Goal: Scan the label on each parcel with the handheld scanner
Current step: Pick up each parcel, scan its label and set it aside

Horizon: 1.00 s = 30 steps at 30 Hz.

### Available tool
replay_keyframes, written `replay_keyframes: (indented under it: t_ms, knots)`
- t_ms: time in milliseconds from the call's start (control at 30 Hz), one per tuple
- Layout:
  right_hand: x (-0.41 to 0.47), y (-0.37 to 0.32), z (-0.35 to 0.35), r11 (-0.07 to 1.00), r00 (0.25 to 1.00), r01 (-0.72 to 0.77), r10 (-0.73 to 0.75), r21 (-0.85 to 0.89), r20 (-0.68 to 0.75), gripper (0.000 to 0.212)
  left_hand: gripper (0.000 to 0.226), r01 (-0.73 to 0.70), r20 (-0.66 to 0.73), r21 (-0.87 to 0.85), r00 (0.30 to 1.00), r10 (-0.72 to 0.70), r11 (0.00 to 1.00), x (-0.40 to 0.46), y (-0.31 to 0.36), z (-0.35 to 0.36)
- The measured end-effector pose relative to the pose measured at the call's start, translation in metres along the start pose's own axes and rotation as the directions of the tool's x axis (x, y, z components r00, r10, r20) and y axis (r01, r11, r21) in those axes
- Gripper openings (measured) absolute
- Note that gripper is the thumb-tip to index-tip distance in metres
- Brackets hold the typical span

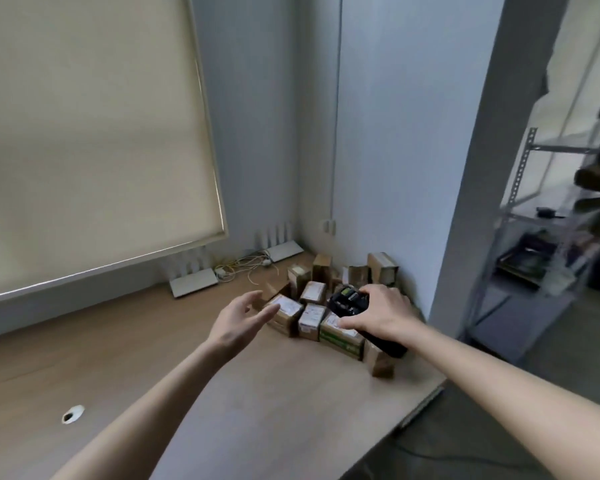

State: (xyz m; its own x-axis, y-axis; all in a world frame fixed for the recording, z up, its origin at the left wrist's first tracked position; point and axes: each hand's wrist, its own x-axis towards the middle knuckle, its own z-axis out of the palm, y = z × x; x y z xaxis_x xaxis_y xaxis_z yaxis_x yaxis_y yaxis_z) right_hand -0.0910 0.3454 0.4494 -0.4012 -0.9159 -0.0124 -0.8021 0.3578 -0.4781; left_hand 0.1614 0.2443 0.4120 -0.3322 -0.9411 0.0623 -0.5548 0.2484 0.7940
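Several parcels (312, 299) cluster at the bench's (153, 341) far right corner. I see my right hand (378, 315) grasping the handheld scanner (349, 299) just above them, while my left hand (239, 318) reaches loose-fingered toward the nearest labelled parcel (283, 315).

The print on the white labels of the small brown cardboard parcels (284, 311) is too blurred to read. The right hand (378, 315) covers the middle of the black handheld scanner (349, 299), and the scanner hides part of the green-sided carton (340, 341) beneath it. The parcels standing at the back (381, 268) are soft and partly masked by those in front. The tangle of pale cables (243, 265) by the wall is too small to sort out. The dark items on the grey metal shelving (523, 261) are blurred and cut off by the right edge
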Motion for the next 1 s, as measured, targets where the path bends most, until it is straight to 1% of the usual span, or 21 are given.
replay_keyframes:
  t_ms: [100,233,433,533,667,767,1000]
  knots:
    - [0.028,0.044,-0.007,0.995,0.995,-0.103,0.103,-0.011,-0.011,0.072,0.069,-0.017,0.066,-0.016,0.998,0.018,1.000,0.046,0.012,0.044]
    - [0.075,0.091,-0.007,0.977,0.977,-0.212,0.212,0.001,-0.034,0.076,0.070,-0.047,0.151,-0.009,0.987,0.048,0.999,0.112,0.017,0.098]
    - [0.167,0.134,0.004,0.940,0.939,-0.341,0.340,0.005,-0.041,0.068,0.069,-0.049,0.253,-0.049,0.966,0.060,0.998,0.220,0.009,0.158]
    - [0.208,0.148,0.017,0.913,0.913,-0.409,0.409,-0.002,-0.008,0.067,0.069,-0.048,0.313,-0.022,0.948,0.052,0.999,0.263,-0.004,0.181]
    - [0.249,0.172,0.041,0.877,0.877,-0.481,0.481,0.007,0.012,0.065,0.070,-0.044,0.361,0.031,0.932,0.030,0.999,0.313,-0.020,0.216]
    - [0.270,0.194,0.058,0.846,0.844,-0.533,0.532,0.003,0.070,0.061,0.068,-0.048,0.413,0.060,0.911,0.019,0.997,0.338,-0.029,0.248]
    - [0.324,0.254,0.096,0.793,0.783,-0.608,0.590,0.041,0.195,0.064,0.064,-0.033,0.485,0.118,0.874,-0.028,0.993,0.387,-0.045,0.330]
